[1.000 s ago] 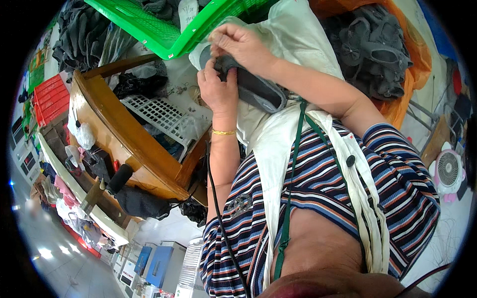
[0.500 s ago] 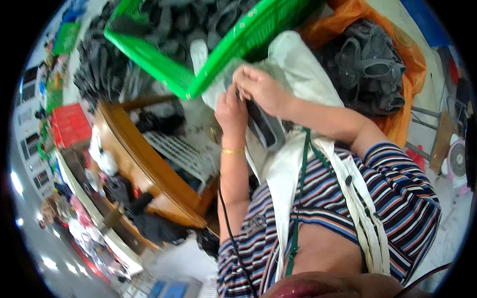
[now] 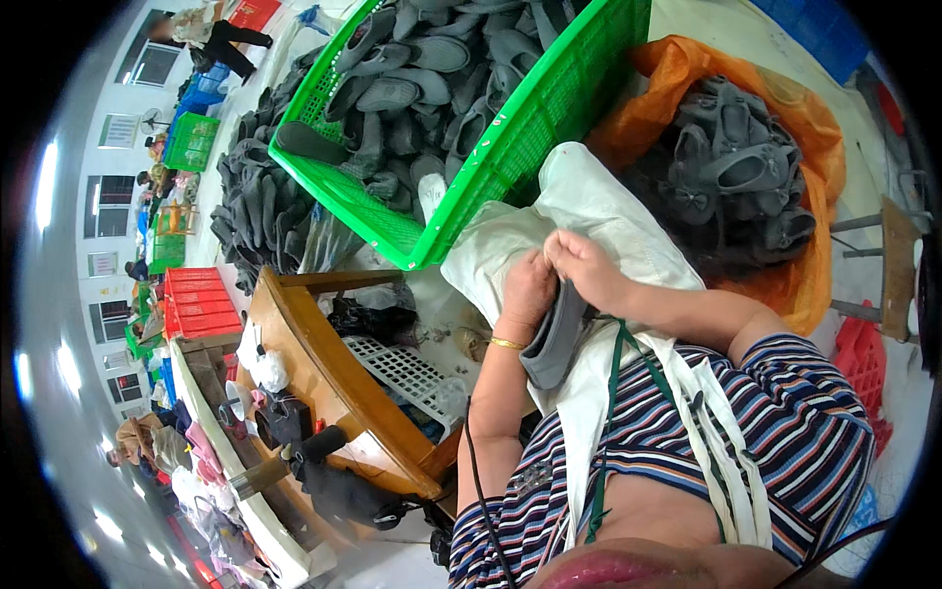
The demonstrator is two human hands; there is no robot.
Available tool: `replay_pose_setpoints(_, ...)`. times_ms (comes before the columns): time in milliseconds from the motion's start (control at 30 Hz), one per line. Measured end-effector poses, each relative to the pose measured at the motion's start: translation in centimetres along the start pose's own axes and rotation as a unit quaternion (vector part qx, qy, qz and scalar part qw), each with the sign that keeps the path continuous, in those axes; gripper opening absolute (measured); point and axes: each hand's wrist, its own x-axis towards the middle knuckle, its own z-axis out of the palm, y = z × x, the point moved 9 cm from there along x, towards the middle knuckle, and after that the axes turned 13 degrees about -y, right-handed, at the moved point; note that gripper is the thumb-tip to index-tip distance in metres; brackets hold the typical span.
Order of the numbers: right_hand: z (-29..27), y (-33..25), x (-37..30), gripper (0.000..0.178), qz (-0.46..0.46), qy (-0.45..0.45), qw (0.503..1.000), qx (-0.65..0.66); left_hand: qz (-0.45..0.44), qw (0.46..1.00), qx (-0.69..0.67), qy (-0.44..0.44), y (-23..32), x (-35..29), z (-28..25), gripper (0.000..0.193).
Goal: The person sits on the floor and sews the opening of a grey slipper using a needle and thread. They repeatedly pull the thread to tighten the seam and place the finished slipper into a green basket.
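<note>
A grey slip-on shoe (image 3: 554,346) lies over my lap on a white apron (image 3: 606,201), its length running down toward my body. My left hand (image 3: 530,290) is closed at the shoe's far end. Right beside it, my right hand (image 3: 587,270) pinches at the same end with bent fingers, the two hands touching or nearly so. What sits between the fingertips is too small and covered to make out.
A green plastic crate (image 3: 530,128) full of grey shoes stands ahead, with a shoe heap (image 3: 260,206) left of it. At right, an orange sack (image 3: 824,187) holds more shoes. A wooden sewing-machine table (image 3: 324,363) is at left; a stool (image 3: 898,265) stands far right.
The view has shifted, so the crate and my hands appear lower and farther right. Both hands stay together at the shoe's far end, and more of the crate shows.
</note>
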Motion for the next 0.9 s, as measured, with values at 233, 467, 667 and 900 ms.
replay_pose_setpoints(233, 0.5, 2.6, -0.5, 0.019, 0.002, -0.068, 0.987, -0.147, -0.098, 0.989, -0.038, -0.099, -3.3, -2.3, 4.1, 0.024)
replay_pose_setpoints(467, -1.9, -5.2, -0.5, 0.013, -0.139, -0.054, 0.881, -0.448, -0.144, 0.930, -0.319, -0.112, -5.0, -2.6, 0.9, 0.030)
replay_pose_setpoints(667, -1.6, -6.3, -2.3, 0.017, -0.051, -0.144, 0.943, -0.297, -0.317, 0.890, -0.289, -0.153, -3.6, -2.1, 0.6, 0.038)
replay_pose_setpoints(900, 0.9, -3.3, -4.0, 0.013, 0.064, -0.276, 0.957, -0.066, -0.267, 0.907, -0.272, -0.180, -3.9, -3.0, 3.2, 0.026)
